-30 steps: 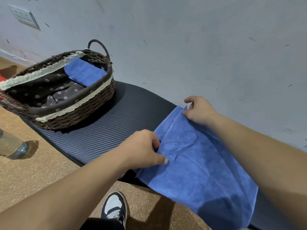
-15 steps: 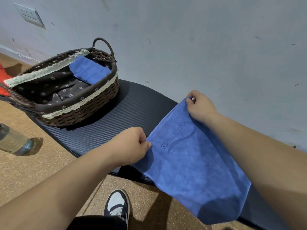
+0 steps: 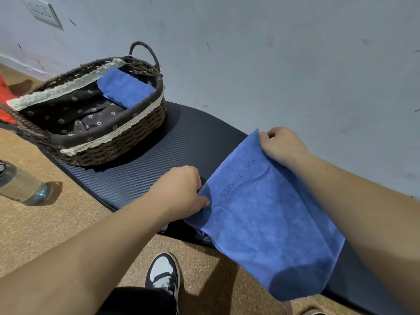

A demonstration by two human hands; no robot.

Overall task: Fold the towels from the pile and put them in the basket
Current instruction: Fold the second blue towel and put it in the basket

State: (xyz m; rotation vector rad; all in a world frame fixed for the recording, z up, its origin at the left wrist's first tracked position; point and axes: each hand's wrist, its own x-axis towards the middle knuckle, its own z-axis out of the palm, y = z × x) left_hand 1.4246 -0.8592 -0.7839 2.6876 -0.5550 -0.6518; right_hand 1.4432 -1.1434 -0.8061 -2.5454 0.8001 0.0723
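A blue towel (image 3: 268, 223) with dark lettering is doubled over and hangs above the dark mat (image 3: 159, 164). My left hand (image 3: 181, 192) pinches its near upper corner. My right hand (image 3: 281, 145) grips the far upper corner, close to the wall. The folded lower end droops past the mat's front edge. At the left stands a brown wicker basket (image 3: 109, 151) with a dark flowered lining and lace trim. A folded blue towel (image 3: 125, 87) lies inside it at the far end. No pile of towels shows in view.
A grey wall (image 3: 272, 64) runs right behind the mat. A plastic bottle (image 3: 20, 185) lies on the cork floor at the left. My black and white shoe (image 3: 164, 275) is on the floor below the towel. Something red (image 3: 5, 98) shows beyond the basket.
Both hands raised the towel's top edge off the mat and pulled it taut, then eased it slightly lower and to the right. The basket and bottle stayed put.
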